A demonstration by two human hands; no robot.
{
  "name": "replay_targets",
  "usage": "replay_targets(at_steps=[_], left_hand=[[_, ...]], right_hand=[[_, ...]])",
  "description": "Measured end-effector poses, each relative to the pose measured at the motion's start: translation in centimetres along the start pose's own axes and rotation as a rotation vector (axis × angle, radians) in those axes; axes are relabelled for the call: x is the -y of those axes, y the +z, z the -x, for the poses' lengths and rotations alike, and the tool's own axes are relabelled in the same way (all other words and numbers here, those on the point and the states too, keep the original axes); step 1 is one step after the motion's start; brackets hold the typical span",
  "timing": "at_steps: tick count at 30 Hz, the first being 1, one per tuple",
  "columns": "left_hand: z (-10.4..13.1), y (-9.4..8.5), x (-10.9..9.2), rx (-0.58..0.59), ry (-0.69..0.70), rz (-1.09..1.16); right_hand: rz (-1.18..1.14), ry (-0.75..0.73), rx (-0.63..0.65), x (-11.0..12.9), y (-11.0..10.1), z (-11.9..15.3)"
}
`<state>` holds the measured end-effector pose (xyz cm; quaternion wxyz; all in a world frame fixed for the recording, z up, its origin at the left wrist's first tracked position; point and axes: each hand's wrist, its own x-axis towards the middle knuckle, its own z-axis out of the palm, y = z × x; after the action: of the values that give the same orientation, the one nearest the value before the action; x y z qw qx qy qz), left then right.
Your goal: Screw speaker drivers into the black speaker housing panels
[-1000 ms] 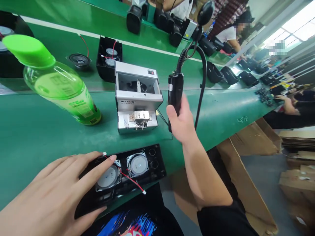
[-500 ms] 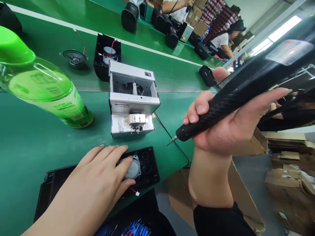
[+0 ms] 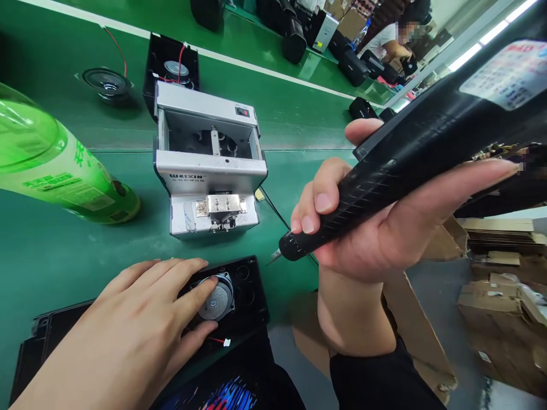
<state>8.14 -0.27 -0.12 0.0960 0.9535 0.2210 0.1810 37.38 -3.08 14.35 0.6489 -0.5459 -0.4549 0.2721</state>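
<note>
Resting under left grip [image 3: 141, 319]: speaker panel [image 3: 239, 290]

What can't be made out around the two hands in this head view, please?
- Left hand covers much of the black speaker panel; one driver is hidden.
- Electric screwdriver in the right hand: upper end cut off by the frame edge.
- Green bottle: top cut off at left.

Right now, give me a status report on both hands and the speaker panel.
Right hand gripping electric screwdriver, tip clear of the panel. Left hand flat on black speaker panel, fingers beside speaker driver. Screw feeder just behind; nothing between tip and panel.
</note>
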Motion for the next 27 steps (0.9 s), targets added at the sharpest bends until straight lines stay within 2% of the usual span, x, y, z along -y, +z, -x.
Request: replay_targets(at_steps=[4,9,12,15,18,20,23,27], left_hand=[[0.1,-0.1,-0.1,0.009,-0.012,-0.002],[-0.1,-0.1,-0.1,0.012,0.003,-0.009],[-0.4,0.1,0.0,-0.014,0.029,-0.003],[-0.8,0.1,-0.1,-0.058,0.046,-0.004],[-1.4,-0.3,-0.3,-0.047,0.031,-0.004],[-1.8,-0.7,-0.5,-0.006,0.004,0.006],[-2.3,-1.0,-0.8,0.058,-0.051,0.039],[-2.8,-1.0,-1.4,0.168,-0.136,0.094]], right_hand=[[0.059,0.004,0.025,-0.4,-0.3,0.1],[0.304,-0.064,0.103,-0.4,-0.3,0.1],[0.336,-0.017,0.072,0.3,0.2,-0.4],[0.183,0.063,0.076,1.4,0.7,-1.0],[-0.091,-0.006,0.165,2.0,1.5,-1.5],[-0.221,-0.044,0.153,1.9,2.6,-1.7],[-0.303,-0.11,0.076,1.1,4.8,-1.7],[-0.307,-0.187,0.096,-0.5,7.0,-1.8]])
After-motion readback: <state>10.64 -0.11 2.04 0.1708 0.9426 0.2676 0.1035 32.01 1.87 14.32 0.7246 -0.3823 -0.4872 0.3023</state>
